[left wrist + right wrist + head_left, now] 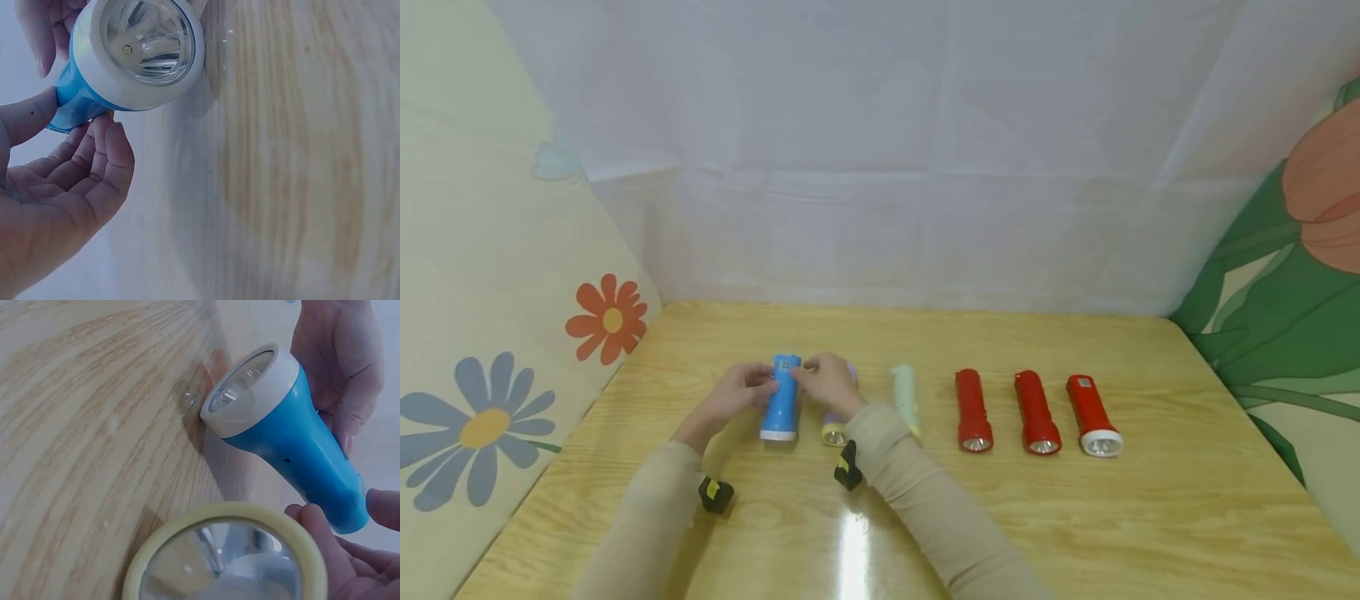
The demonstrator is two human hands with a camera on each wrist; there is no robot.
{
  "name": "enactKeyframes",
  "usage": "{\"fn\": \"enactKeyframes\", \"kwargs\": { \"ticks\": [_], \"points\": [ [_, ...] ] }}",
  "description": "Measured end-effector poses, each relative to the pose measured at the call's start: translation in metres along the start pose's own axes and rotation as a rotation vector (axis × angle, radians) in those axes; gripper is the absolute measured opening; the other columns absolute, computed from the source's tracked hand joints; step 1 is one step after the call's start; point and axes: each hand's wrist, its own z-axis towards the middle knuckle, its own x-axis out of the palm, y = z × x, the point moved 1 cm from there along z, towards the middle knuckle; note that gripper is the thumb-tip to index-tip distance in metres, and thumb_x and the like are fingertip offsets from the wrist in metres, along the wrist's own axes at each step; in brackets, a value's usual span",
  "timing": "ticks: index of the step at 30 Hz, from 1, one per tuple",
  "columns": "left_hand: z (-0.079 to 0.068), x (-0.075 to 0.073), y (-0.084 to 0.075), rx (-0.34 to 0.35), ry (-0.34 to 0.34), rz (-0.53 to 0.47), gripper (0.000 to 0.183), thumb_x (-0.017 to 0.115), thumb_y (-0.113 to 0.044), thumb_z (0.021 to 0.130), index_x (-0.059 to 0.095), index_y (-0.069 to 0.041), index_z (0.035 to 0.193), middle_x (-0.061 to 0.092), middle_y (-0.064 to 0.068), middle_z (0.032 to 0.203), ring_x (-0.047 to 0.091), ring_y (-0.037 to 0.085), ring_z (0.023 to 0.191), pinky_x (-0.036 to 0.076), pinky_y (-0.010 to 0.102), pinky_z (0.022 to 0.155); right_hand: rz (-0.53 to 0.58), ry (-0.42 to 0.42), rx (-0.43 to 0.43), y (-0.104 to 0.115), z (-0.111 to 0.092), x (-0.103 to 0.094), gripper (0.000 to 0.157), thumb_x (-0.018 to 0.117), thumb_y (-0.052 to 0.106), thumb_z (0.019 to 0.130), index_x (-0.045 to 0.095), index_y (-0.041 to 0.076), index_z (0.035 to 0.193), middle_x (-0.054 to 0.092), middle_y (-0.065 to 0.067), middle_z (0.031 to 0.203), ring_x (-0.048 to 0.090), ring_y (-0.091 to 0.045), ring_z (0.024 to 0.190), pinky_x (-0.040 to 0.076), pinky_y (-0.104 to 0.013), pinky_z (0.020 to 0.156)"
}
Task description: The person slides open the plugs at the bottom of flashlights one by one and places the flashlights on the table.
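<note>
A blue flashlight (pixel 782 406) with a white head is held at the left end of a row on the table. Its lens faces the person, and in the right wrist view its white rim (pixel 265 403) is close over the wood. My left hand (pixel 739 393) pinches the body from the left, thumb on one side and fingertips on the other. At the tail end, thumb and fingers of my right hand (pixel 830 382) grip it from the other side. Partly hidden under the right hand lies a purple flashlight with a yellow rim (pixel 833 434).
Right of the hands lie a pale green flashlight (pixel 906 392), two red flashlights (pixel 973 404) and a red one with a white head (pixel 1087 406). The wooden table (pixel 1150 533) meets a white cloth (pixel 880 242) behind and flowered cloths at both sides.
</note>
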Motion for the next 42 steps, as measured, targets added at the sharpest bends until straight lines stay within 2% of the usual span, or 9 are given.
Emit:
{"fn": "enactKeyframes", "kwargs": {
  "ticks": [4, 10, 20, 28, 36, 42],
  "points": [
    [-0.001, 0.001, 0.0, 0.006, -0.003, 0.004, 0.042, 0.051, -0.01, 0.092, 0.04, 0.015, 0.124, 0.054, 0.028, 0.111, 0.059, 0.029, 0.091, 0.052, 0.038, 0.075, 0.001, 0.003, 0.01, 0.001, -0.001, -0.001, 0.038, 0.059, 0.023, 0.088, 0.058, -0.007, 0.112, 0.065, -0.015, 0.093, 0.062, -0.018, 0.073, 0.051, -0.025, 0.063],
    [-0.003, 0.004, -0.004, 0.014, -0.003, 0.007, 0.042, 0.051, -0.011, 0.092, 0.041, 0.014, 0.124, 0.054, 0.027, 0.111, 0.058, 0.029, 0.094, 0.051, 0.037, 0.076, 0.008, 0.008, 0.0, 0.002, 0.0, -0.002, 0.038, 0.059, 0.023, 0.089, 0.058, -0.006, 0.112, 0.066, -0.013, 0.091, 0.063, -0.018, 0.072, 0.05, -0.024, 0.062],
    [-0.004, 0.006, -0.005, 0.045, -0.042, 0.016, 0.043, 0.051, -0.01, 0.092, 0.039, 0.013, 0.126, 0.053, 0.027, 0.113, 0.056, 0.033, 0.099, 0.051, 0.036, 0.078, 0.021, -0.018, -0.007, 0.004, 0.001, -0.002, 0.036, 0.059, 0.023, 0.088, 0.058, -0.003, 0.112, 0.062, -0.017, 0.108, 0.063, -0.023, 0.091, 0.051, -0.028, 0.073],
    [-0.007, 0.008, -0.009, 0.074, -0.063, -0.005, 0.045, 0.05, -0.007, 0.092, 0.036, 0.011, 0.13, 0.05, 0.028, 0.117, 0.053, 0.036, 0.103, 0.051, 0.037, 0.078, 0.012, -0.042, -0.068, 0.005, 0.002, -0.003, 0.033, 0.06, 0.022, 0.088, 0.06, -0.002, 0.111, 0.063, -0.016, 0.107, 0.063, -0.022, 0.091, 0.051, -0.027, 0.072],
    [-0.011, 0.012, -0.005, 0.101, -0.087, 0.047, 0.052, 0.061, -0.005, 0.083, 0.04, 0.004, 0.13, 0.052, 0.021, 0.12, 0.05, 0.033, 0.107, 0.041, 0.047, 0.09, 0.033, -0.068, -0.094, 0.004, 0.001, -0.002, 0.032, 0.061, 0.022, 0.087, 0.061, -0.001, 0.109, 0.066, -0.014, 0.101, 0.065, -0.017, 0.081, 0.051, -0.024, 0.067],
    [-0.018, 0.016, 0.0, 0.087, -0.072, 0.082, 0.052, 0.066, -0.011, 0.081, 0.045, 0.003, 0.127, 0.054, 0.018, 0.118, 0.051, 0.032, 0.106, 0.04, 0.049, 0.09, 0.041, -0.069, -0.102, 0.004, 0.0, -0.002, 0.031, 0.061, 0.021, 0.088, 0.06, -0.001, 0.11, 0.066, -0.014, 0.1, 0.065, -0.017, 0.079, 0.051, -0.024, 0.067]
  ]
}}
